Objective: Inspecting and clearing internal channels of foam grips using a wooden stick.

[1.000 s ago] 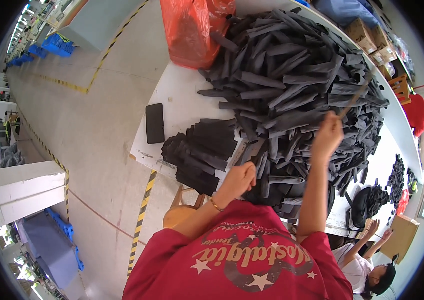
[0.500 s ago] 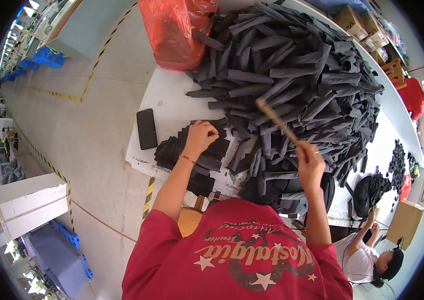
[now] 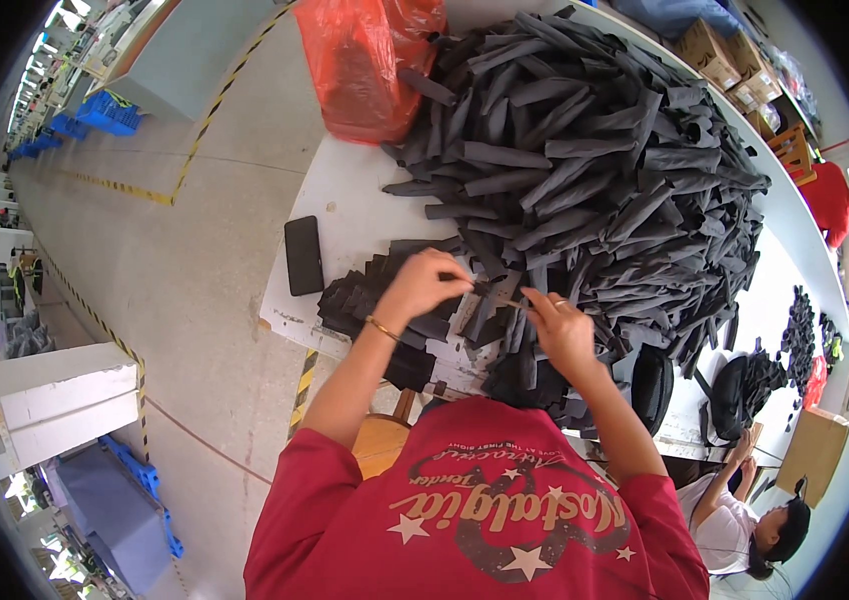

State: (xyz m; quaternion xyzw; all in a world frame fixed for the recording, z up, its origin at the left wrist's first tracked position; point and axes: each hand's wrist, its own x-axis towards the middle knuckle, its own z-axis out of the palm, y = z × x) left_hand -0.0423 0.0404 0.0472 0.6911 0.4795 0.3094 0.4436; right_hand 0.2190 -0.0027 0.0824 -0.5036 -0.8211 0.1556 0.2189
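Observation:
A large heap of dark grey fabric tubes (image 3: 605, 170) covers the middle of the white table (image 3: 345, 190). My right hand (image 3: 562, 328) is closed on a thin wooden stick (image 3: 510, 301), whose tip points left toward my left hand. With fingers pinched, my left hand (image 3: 431, 284) meets the stick's end at a small dark piece of fabric; the exact grip is partly hidden. Below and beside my left wrist, flat dark fabric pieces (image 3: 350, 300) lie stacked in an overlapping row.
A black phone (image 3: 304, 256) lies on the table's left side, with a red plastic bag (image 3: 360, 75) behind it. Near my right forearm is a black pouch (image 3: 652, 390). A person in a white top (image 3: 725, 520) works at the right. A wooden stool (image 3: 382, 440) stands under the table edge.
My right hand has come down and left with the stick, from over the heap to my left hand. My left hand has shifted right, off the stacked pieces.

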